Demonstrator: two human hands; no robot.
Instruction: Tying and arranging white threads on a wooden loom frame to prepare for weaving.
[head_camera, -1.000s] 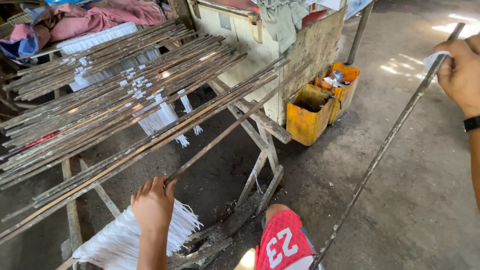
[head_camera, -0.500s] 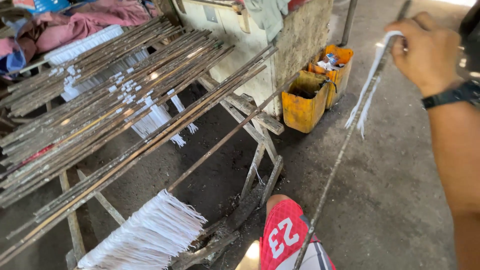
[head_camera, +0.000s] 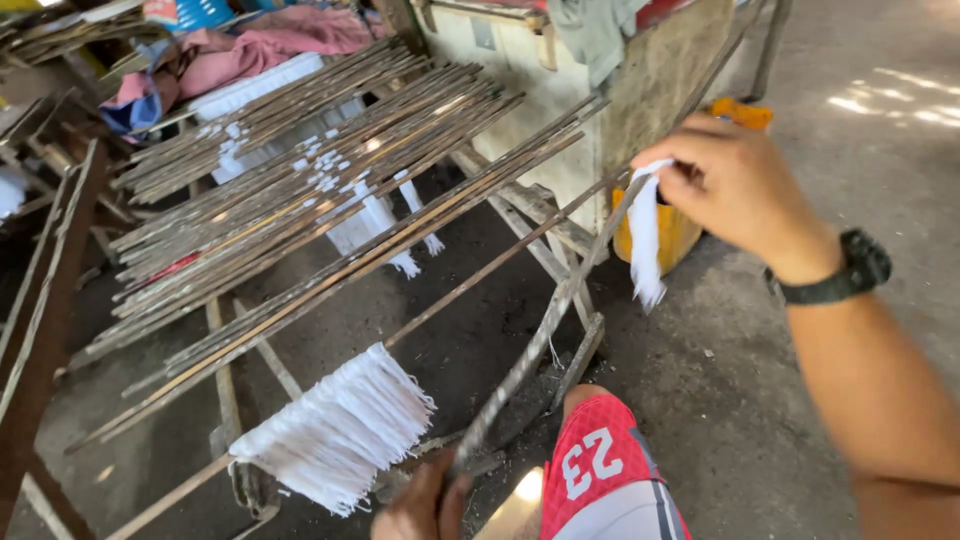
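Note:
My right hand (head_camera: 735, 190) pinches a bunch of thin white strips (head_camera: 646, 238) against the upper part of a long thin stick (head_camera: 545, 335); a black watch sits on that wrist. My left hand (head_camera: 418, 505), at the bottom edge, grips the lower end of the same stick. Just left of it a stick carries a thick fringe of white strips (head_camera: 335, 425) hanging down. My knee in red shorts (head_camera: 600, 465) is below the stick.
A wooden rack (head_camera: 300, 210) on the left holds several long sticks, some with white strips hanging. A yellow container (head_camera: 665, 235) stands behind my right hand by a worn cabinet. Pink cloth (head_camera: 255, 50) lies at the back. Concrete floor lies to the right.
My right hand has come down and left with the white strips to the stick's upper part. My left hand left the fringe, dropped out of view, and now grips the stick's lower end.

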